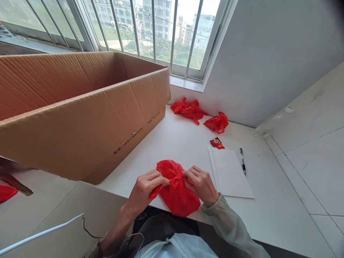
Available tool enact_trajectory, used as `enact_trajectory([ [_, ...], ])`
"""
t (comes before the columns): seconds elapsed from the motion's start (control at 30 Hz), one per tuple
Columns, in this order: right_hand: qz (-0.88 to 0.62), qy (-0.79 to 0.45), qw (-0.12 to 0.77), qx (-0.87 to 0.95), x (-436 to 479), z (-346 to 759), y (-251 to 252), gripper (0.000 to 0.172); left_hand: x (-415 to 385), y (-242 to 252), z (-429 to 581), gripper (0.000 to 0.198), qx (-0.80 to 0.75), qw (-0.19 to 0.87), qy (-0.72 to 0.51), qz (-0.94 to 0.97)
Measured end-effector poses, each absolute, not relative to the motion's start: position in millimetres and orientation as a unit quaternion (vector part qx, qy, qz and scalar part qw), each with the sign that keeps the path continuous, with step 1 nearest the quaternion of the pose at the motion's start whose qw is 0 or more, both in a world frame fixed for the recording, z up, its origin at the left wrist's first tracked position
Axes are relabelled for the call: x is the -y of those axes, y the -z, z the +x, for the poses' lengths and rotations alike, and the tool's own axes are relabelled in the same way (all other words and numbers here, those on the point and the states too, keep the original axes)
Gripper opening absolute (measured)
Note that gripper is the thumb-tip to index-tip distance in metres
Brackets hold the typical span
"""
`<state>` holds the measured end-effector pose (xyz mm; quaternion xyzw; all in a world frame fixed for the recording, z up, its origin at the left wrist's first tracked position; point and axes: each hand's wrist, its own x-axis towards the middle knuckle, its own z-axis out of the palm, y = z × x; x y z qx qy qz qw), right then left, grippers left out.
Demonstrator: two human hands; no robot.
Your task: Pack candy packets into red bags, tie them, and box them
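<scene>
On the desk point(185, 143), right of the box point(129, 114), our left hand point(146, 184) and right hand point(201, 182) pinch the red bag point(181, 201), both grips closed. The knot point(176, 180) looks made, but maybe not tight yet.

Box point(113, 118) left; bag point(181, 199) between; notebook point(232, 173) right

Pale grn slv point(233, 223), zip-up jkt point(184, 247)
</scene>
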<state>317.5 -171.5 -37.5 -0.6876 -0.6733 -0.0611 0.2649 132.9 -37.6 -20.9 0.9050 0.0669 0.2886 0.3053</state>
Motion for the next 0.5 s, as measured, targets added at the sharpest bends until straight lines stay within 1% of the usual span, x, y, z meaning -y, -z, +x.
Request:
enact_trajectory([
  [0.07, -0.695, 0.011, 0.284, 0.66, 171.2, 318.8, 37.4, 0.019, 39.0, 22.1, 128.9, 0.018, -0.092, 0.313, -0.286, 0.901],
  [0.13, -0.701, -0.063, 0.329, 0.629, 170.5, 316.3, 29.7, 0.017, 40.5, 17.9, 126.2, 0.016, -0.114, 0.309, -0.283, 0.901],
  [0.17, -0.7, -0.103, 0.347, 0.615, 169.7, 313.3, 24.1, 0.019, 41.3, 14.0, 125.8, 0.015, -0.119, 0.301, -0.281, 0.903],
  [0.2, -0.696, -0.138, 0.35, 0.611, 168.5, 309.2, 18.6, 0.025, 42.0, 9.1, 126.0, 0.015, -0.119, 0.291, -0.279, 0.907],
  [0.27, -0.694, -0.174, 0.306, 0.628, 163.9, 298.4, 10.9, 0.043, 43.0, -2.3, 128.2, 0.018, -0.113, 0.264, -0.276, 0.917],
  [0.3, -0.697, -0.178, 0.267, 0.641, 160.3, 292.5, 9.7, 0.046, 43.1, -8.2, 129.1, 0.021, -0.108, 0.248, -0.278, 0.922],
  [0.37, -0.703, -0.173, 0.196, 0.661, 150.5, 283.6, 11.2, 0.036, 41.0, -19.1, 126.4, 0.023, -0.091, 0.208, -0.285, 0.931],
  [0.4, -0.703, -0.172, 0.179, 0.667, 144.7, 282.1, 11.9, 0.033, 38.2, -23.6, 120.8, 0.022, -0.079, 0.181, -0.299, 0.934],
  [0.47, -0.686, -0.186, 0.176, 0.681, 133.0, 287.6, 7.2, 0.037, 28.1, -29.5, 97.7, 0.018, -0.064, 0.118, -0.337, 0.932],
  [0.5, -0.673, -0.196, 0.18, 0.69, 127.6, 294.6, 0.0, 0.038, 20.8, -30.8, 80.1, 0.02, -0.066, 0.083, -0.375, 0.921],
])
